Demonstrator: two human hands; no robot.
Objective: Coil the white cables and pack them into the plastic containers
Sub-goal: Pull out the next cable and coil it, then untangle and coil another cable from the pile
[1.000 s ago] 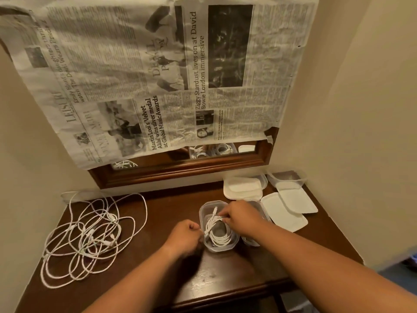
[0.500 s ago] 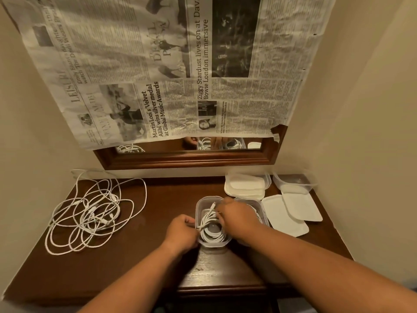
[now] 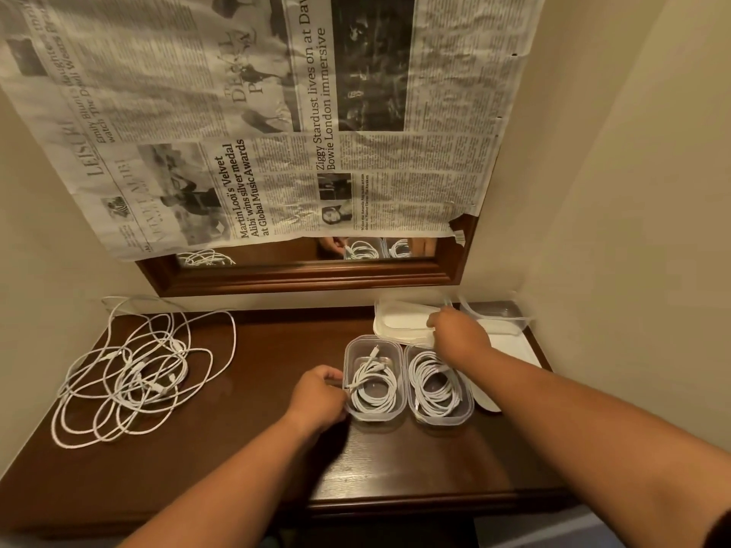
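At the centre of the frame two clear tubs [image 3: 375, 383] [image 3: 438, 385] sit side by side on the worktop [image 3: 257, 437], each holding a coiled cable. The left hand [image 3: 316, 395] pinches the left tub's near rim, while the right hand [image 3: 459, 334] closes on a lid [image 3: 403, 320] at upper right. Loose cables [image 3: 130, 369] sprawl at left.

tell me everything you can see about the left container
The left container is a clear plastic tub with rounded corners and no lid, upright on the dark table. A coiled white cable lies inside, one plug end poking up. The left hand touches its left rim; a second filled container sits against its right side.
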